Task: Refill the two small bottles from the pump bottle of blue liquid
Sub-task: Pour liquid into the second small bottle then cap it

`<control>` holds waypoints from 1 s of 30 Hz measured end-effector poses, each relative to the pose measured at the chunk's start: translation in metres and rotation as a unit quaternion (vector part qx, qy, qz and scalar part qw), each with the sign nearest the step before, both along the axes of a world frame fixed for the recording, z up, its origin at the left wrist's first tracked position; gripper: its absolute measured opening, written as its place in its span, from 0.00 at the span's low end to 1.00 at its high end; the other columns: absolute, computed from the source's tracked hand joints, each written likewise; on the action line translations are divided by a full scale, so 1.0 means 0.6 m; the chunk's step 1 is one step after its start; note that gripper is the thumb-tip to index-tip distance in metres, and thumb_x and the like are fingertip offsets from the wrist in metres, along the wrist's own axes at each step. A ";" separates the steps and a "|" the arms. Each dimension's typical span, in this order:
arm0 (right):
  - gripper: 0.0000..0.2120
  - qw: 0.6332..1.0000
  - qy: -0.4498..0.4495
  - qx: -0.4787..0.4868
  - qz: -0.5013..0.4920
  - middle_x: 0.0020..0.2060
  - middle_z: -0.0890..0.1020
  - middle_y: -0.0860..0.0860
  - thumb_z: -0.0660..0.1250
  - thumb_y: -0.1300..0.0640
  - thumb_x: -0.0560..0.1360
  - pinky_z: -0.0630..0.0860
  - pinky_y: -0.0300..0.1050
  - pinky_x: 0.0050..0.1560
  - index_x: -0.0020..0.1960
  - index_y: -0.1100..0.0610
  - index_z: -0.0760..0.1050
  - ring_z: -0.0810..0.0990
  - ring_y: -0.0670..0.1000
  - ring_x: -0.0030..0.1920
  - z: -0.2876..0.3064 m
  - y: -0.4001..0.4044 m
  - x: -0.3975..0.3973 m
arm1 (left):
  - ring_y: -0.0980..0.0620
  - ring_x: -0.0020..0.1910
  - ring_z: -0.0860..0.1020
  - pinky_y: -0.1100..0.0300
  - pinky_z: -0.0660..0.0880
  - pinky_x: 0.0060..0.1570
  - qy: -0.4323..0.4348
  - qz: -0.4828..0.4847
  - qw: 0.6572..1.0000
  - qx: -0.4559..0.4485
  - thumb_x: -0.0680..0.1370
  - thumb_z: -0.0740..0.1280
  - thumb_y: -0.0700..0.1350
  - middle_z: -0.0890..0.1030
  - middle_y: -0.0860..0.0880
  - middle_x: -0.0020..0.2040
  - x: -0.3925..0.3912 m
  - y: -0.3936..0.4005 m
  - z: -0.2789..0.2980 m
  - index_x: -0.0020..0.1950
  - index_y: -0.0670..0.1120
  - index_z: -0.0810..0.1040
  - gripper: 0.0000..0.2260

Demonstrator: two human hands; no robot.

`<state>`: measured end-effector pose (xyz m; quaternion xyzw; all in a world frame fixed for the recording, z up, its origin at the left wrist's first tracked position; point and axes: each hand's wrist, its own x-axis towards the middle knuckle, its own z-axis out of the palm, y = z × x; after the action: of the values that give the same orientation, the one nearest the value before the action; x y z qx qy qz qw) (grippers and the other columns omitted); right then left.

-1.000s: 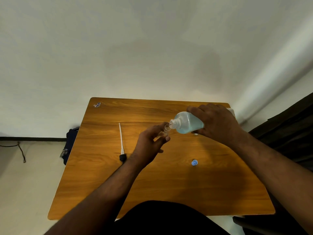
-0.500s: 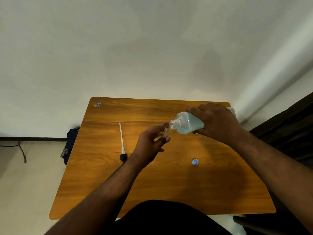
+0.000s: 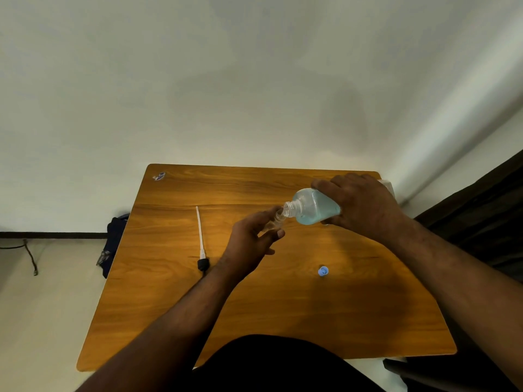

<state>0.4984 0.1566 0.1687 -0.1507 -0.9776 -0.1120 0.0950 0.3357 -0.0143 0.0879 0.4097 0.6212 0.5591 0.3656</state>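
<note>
Wood-grain table (image 3: 254, 321) is filling the lower half of our view, set against a plain pale wall, and we are working at its far half with both arms reaching out over it.

Nearest to us, a small blue cap (image 3: 323, 270) is lying loose on the table, just right of centre. Left of it, the removed pump head with its long white dip tube (image 3: 200, 236) is lying with the tube pointing away from us.

Beyond those, our left hand (image 3: 249, 241) is curling its fingers and thumb around one small bottle (image 3: 276, 220), holding it tilted with its open mouth pointing up and to the right. Our right hand (image 3: 365, 205) is wrapping over the body of the big bottle of blue liquid (image 3: 314, 207), gripping it firmly and tipping it so its long axis is running nearly level, neck to the left.

What the pour is hanging on: the big bottle's open neck is sitting directly right of and just above the small bottle's mouth, the two rims almost touching. We judge a little more tilt is needed, since the liquid is pooling low in the body. We cannot make out any stream.

At the far left corner a small sticker (image 3: 158, 176) is showing. We are not seeing the second small bottle clearly.
</note>
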 end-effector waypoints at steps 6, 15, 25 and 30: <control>0.37 1.000 -0.008 0.005 -0.007 0.46 0.83 0.54 0.79 0.44 0.59 0.77 0.53 0.44 0.62 0.51 0.68 0.82 0.57 0.43 0.000 0.001 0.004 | 0.53 0.55 0.79 0.51 0.83 0.38 -0.013 0.001 1.000 -0.001 0.75 0.70 0.36 0.77 0.57 0.56 0.005 0.001 0.002 0.65 0.56 0.73 0.22; 0.38 1.000 -0.014 0.006 -0.008 0.47 0.83 0.54 0.80 0.44 0.58 0.77 0.54 0.45 0.62 0.50 0.65 0.82 0.57 0.43 0.001 -0.002 0.006 | 0.51 0.56 0.79 0.49 0.83 0.39 -0.014 0.002 1.000 0.000 0.75 0.70 0.36 0.77 0.53 0.58 0.007 -0.001 0.001 0.65 0.56 0.73 0.22; 0.37 1.000 -0.004 0.010 -0.005 0.45 0.83 0.55 0.80 0.46 0.58 0.77 0.54 0.44 0.61 0.52 0.68 0.82 0.58 0.42 0.005 -0.010 0.008 | 0.52 0.55 0.80 0.51 0.83 0.39 -0.010 0.007 1.000 0.006 0.75 0.70 0.37 0.78 0.50 0.60 0.011 -0.005 0.000 0.66 0.55 0.73 0.22; 0.37 1.000 -0.006 0.014 -0.007 0.46 0.83 0.54 0.80 0.45 0.58 0.77 0.53 0.45 0.61 0.51 0.67 0.82 0.57 0.43 0.005 -0.012 0.010 | 0.50 0.55 0.80 0.49 0.83 0.39 -0.015 0.006 1.000 0.006 0.75 0.70 0.37 0.79 0.47 0.60 0.011 -0.006 -0.006 0.68 0.52 0.73 0.23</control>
<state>0.5044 0.1496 0.1717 -0.1554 -0.9755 -0.1273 0.0901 0.3426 -0.0176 0.0845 0.3995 0.6151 0.5709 0.3690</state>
